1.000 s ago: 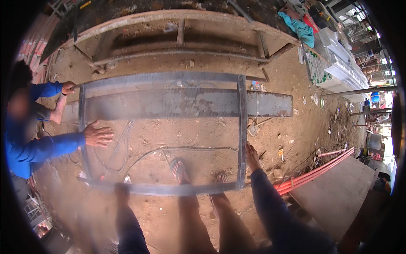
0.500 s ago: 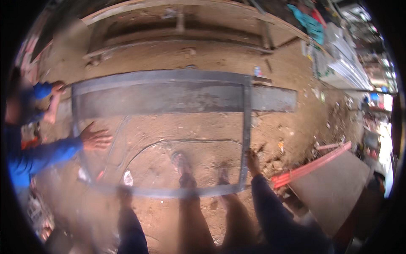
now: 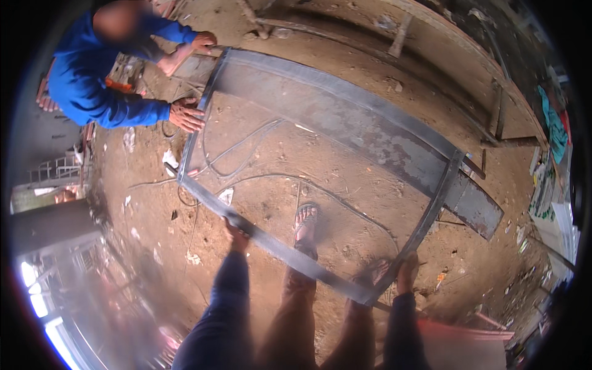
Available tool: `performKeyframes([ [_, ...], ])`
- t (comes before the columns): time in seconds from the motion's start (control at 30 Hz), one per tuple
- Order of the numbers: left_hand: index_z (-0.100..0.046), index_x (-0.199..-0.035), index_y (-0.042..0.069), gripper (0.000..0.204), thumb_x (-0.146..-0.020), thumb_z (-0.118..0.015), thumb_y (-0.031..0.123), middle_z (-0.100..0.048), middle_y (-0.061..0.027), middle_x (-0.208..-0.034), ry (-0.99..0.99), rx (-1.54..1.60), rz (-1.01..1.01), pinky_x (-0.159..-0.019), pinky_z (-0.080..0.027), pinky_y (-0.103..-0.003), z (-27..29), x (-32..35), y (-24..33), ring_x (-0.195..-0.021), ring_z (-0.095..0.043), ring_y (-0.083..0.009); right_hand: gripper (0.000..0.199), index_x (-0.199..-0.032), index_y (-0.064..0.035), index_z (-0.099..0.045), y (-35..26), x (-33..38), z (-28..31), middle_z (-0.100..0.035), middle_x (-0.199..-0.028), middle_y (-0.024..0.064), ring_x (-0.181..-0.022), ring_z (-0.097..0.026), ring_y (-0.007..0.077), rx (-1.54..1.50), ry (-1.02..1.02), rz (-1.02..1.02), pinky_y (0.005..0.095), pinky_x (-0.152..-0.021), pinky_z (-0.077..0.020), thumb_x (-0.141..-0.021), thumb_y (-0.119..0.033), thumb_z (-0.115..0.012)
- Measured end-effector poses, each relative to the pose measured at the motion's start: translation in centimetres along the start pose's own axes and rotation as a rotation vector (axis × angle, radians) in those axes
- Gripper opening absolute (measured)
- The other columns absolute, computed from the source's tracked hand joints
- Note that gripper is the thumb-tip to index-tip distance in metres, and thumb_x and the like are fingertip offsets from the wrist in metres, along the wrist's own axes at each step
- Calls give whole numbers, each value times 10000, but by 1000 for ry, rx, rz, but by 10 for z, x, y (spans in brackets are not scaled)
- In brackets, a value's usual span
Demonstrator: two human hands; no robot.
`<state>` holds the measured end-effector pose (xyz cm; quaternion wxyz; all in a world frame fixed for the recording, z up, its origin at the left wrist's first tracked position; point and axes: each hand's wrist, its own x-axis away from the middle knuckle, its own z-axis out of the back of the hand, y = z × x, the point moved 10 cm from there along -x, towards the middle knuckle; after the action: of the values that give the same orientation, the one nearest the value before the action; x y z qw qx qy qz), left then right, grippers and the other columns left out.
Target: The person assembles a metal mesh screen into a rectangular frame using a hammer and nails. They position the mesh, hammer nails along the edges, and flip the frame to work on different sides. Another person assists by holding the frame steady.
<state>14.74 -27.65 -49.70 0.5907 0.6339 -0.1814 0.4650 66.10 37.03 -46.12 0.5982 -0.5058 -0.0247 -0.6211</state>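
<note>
A large rectangular metal frame [image 3: 290,254] is tilted across the view, its near corner close to my legs. My left hand [image 3: 238,235] is closed around the long near bar, the fingers partly hidden by it. At the right-hand short bar, by the near corner, my right hand [image 3: 406,272] grips the frame from outside. Beneath the far bar lies a long, flat, rust-stained metal plank [image 3: 475,206], which sticks out past both ends of the frame. A co-worker in a blue top [image 3: 92,77] crouches at the far left, one hand [image 3: 187,115] against the frame's left bar and the other near its far corner.
Dark cable [image 3: 327,188] loops over the dirt floor inside the frame, near my sandalled foot [image 3: 306,217]. A low wooden structure [image 3: 404,37] runs along the far side. Teal cloth [image 3: 553,126] hangs at the far right; reddish bars [image 3: 465,330] lie near my right arm.
My view has turned left, so the frame now slants down to the right and more of the co-worker shows. The co-worker's near hand has come to the frame's left bar.
</note>
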Motion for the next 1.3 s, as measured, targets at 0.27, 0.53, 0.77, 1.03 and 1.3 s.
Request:
performKeyframes([
  [0.27,-373,-1707,53,1148,-973,-477,928,-532,-190,-1640,-134,415,365,-1175,-495,-517,-100,276,-247,-1433,-573,-378,682,-1616,19,-539,-18,11,51,-672,-1507,285,-1332,-682,442,4,85,-11,500,-1127,-533,-1220,-498,-338],
  [0.53,-584,-1532,-37,921,-1131,-352,760,-704,-256,-1393,-303,556,85,-1101,-563,-483,-104,251,-247,-1217,-702,-357,444,-1270,-132,-675,-32,44,69,-679,-1085,51,-895,-646,166,-352,-168,-234,325,-657,-497,-1169,-535,-516],
  [0.77,-619,-1353,170,681,-959,-741,711,-645,-83,-1117,-90,267,114,-907,-555,-543,-68,260,-273,-991,-661,-310,223,-1165,-54,-742,102,78,257,-744,-1086,234,-993,-748,428,946,-67,812,545,-831,-599,-1041,-223,-667],
  [1.03,-686,-1141,185,456,-965,-798,591,-590,-35,-1036,-141,172,98,-734,-513,-431,-77,273,-281,-893,-580,-226,223,-1093,-19,-716,322,226,404,-728,-1065,282,-971,-718,486,996,-166,234,604,-834,-567,-1020,-222,-657],
  [1.3,-688,-1175,179,445,-1025,-770,590,-618,-20,-999,-197,96,66,-798,-511,-449,-93,284,-289,-943,-603,-211,286,-1011,4,-703,233,255,339,-723,-991,305,-936,-693,523,655,-36,430,615,-810,-533,-1054,-262,-608],
])
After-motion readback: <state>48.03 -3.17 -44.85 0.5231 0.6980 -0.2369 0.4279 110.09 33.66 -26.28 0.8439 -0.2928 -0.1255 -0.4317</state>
